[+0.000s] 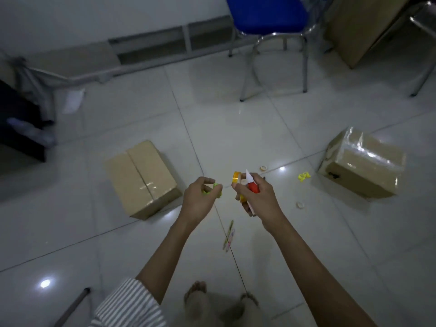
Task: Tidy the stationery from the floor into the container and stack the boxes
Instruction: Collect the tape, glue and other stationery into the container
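Only blurred markings on the packet (230, 237)

No text, label or number is legible on the boxes (141, 178) or stationery.

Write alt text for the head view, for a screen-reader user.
A person's left hand holds a small yellow-green item while the right hand holds a yellow tape roll and a glue bottle. On the tiled floor below sit a left box, a right box and scattered small items.

Pens (229, 236) on floor between boxes (141, 179)
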